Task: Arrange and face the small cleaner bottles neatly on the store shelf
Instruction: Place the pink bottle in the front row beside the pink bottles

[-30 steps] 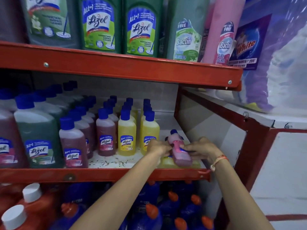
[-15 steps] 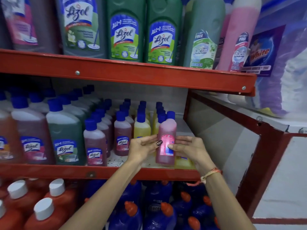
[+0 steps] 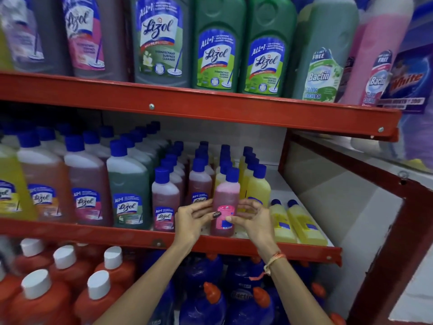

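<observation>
A small pink cleaner bottle (image 3: 225, 202) with a blue cap stands upright at the front of the middle red shelf (image 3: 117, 233). My left hand (image 3: 192, 221) touches its left side and my right hand (image 3: 254, 220) its right side, fingers on the pink label. Rows of small purple bottles (image 3: 165, 200) and yellow bottles (image 3: 257, 188) stand just behind and beside it. Two small yellow bottles (image 3: 295, 221) lie flat on the shelf to the right of my right hand.
Larger Lizol bottles (image 3: 128, 193) fill the left of the same shelf. Big cleaner jugs (image 3: 216, 48) stand on the shelf above. Orange bottles with white caps (image 3: 63, 273) and blue bottles (image 3: 203, 299) sit below. A red frame post (image 3: 396, 242) bounds the right side.
The pink bottle went from tilted low at the shelf's right front to upright, moved left in front of the yellow row. Both hands stayed on it. The camera drifted right and nearer.
</observation>
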Action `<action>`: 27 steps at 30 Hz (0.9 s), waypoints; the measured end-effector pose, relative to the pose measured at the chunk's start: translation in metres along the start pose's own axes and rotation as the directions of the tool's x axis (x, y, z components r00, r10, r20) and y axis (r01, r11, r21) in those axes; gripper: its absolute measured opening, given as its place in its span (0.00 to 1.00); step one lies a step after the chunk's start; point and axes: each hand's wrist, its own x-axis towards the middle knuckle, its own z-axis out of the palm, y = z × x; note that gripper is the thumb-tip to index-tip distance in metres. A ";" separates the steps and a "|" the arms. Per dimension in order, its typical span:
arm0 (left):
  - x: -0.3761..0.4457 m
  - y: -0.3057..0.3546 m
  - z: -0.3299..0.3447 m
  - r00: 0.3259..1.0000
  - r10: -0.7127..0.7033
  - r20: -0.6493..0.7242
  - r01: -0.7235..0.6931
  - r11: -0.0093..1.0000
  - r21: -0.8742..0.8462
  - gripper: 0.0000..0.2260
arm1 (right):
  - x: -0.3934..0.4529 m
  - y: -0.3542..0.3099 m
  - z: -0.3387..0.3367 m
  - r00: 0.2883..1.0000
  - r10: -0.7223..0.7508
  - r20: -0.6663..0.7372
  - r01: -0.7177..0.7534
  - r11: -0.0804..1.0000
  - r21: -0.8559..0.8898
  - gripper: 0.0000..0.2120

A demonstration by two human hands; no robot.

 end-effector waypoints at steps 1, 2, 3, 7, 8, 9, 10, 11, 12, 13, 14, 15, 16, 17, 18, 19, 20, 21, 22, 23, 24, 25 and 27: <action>-0.001 0.000 0.000 1.000 0.003 -0.005 -0.003 1.000 -0.007 0.18 | -0.001 0.002 0.001 1.000 0.003 0.000 -0.003 1.000 0.002 0.26; -0.003 -0.001 0.000 1.000 0.004 -0.010 -0.004 1.000 -0.013 0.18 | -0.002 0.003 0.002 1.000 0.004 -0.002 -0.004 1.000 0.001 0.26; -0.004 -0.001 -0.001 1.000 0.011 -0.011 -0.011 1.000 -0.015 0.18 | -0.002 0.003 0.003 1.000 -0.003 -0.007 0.003 1.000 -0.008 0.25; -0.008 -0.003 -0.002 0.999 0.042 -0.004 -0.042 0.999 0.020 0.20 | -0.010 -0.009 0.011 0.990 -0.069 -0.120 0.054 0.991 -0.123 0.27; -0.009 -0.003 -0.002 0.999 0.045 -0.002 -0.045 0.999 0.031 0.20 | -0.012 -0.015 0.016 0.982 -0.101 -0.160 0.076 0.985 -0.153 0.29; -0.011 -0.004 -0.002 0.999 0.051 0.001 -0.051 0.998 0.044 0.20 | -0.014 -0.020 0.022 0.970 -0.142 -0.199 0.101 0.974 -0.202 0.31; -0.012 -0.004 -0.002 0.998 0.059 0.002 -0.059 0.997 0.055 0.20 | -0.015 -0.024 0.027 0.954 -0.187 -0.232 0.122 0.956 -0.268 0.33; -0.014 -0.004 -0.002 0.998 0.065 0.002 -0.065 0.996 0.062 0.20 | -0.016 -0.027 0.033 0.940 -0.222 -0.258 0.130 0.934 -0.332 0.34; -0.015 -0.004 -0.003 0.998 0.065 0.004 -0.065 0.996 0.059 0.20 | -0.016 -0.029 0.038 0.930 -0.238 -0.280 0.123 0.919 -0.374 0.35; -0.016 -0.004 -0.005 0.998 0.061 0.009 -0.061 0.997 0.052 0.20 | -0.016 -0.029 0.040 0.924 -0.240 -0.299 0.110 0.914 -0.391 0.35; -0.016 -0.004 -0.006 0.998 0.056 0.014 -0.056 0.997 0.044 0.19 | -0.015 -0.029 0.041 0.921 -0.235 -0.312 0.103 0.917 -0.385 0.35; -0.016 -0.003 -0.008 0.998 0.052 0.020 -0.053 0.998 0.046 0.18 | -0.015 -0.028 0.040 0.921 -0.229 -0.316 0.105 0.926 -0.363 0.34; -0.016 -0.003 -0.009 0.999 0.048 0.025 -0.049 0.997 0.055 0.16 | -0.014 -0.028 0.037 0.926 -0.222 -0.305 0.113 0.935 -0.336 0.33; -0.015 -0.003 -0.009 0.998 0.044 0.032 -0.046 0.997 0.068 0.14 | -0.013 -0.028 0.033 0.937 -0.210 -0.280 0.122 0.945 -0.303 0.31; -0.015 -0.003 -0.010 0.999 0.038 0.039 -0.041 0.996 0.079 0.13 | -0.012 -0.027 0.028 0.952 -0.188 -0.240 0.122 0.956 -0.265 0.28; -0.014 -0.003 -0.010 0.998 0.033 0.046 -0.037 0.995 0.089 0.14 | -0.010 -0.026 0.022 0.969 -0.156 -0.190 0.115 0.970 -0.214 0.26; -0.013 -0.004 -0.009 0.998 0.025 0.051 -0.030 0.995 0.096 0.15 | -0.008 -0.025 0.016 0.985 -0.118 -0.125 0.098 0.983 -0.153 0.24; -0.013 -0.004 -0.009 0.998 0.017 0.054 -0.022 0.995 0.101 0.16 | -0.007 -0.023 0.011 0.995 -0.082 -0.050 0.077 0.992 -0.100 0.23; -0.012 -0.004 -0.008 0.998 0.009 0.057 -0.015 0.995 0.103 0.18 | -0.007 -0.021 0.007 0.998 -0.064 0.022 0.065 0.996 -0.068 0.22; -0.011 -0.005 -0.007 0.998 0.006 0.064 -0.013 0.994 0.105 0.19 | -0.006 -0.019 0.004 0.995 -0.063 0.077 0.067 0.996 -0.056 0.22; -0.011 -0.005 -0.006 0.997 0.005 0.072 -0.013 0.994 0.109 0.21 | -0.006 -0.017 0.002 0.991 -0.071 0.111 0.077 0.996 -0.051 0.21; -0.011 -0.005 -0.005 0.997 0.003 0.078 -0.012 0.994 0.113 0.22 | -0.006 -0.014 0.000 0.989 -0.077 0.129 0.084 0.995 -0.049 0.20; -0.012 -0.003 -0.004 0.997 0.002 0.079 -0.013 0.992 0.129 0.21 | -0.007 -0.008 -0.002 0.987 -0.072 0.142 0.078 0.996 -0.038 0.21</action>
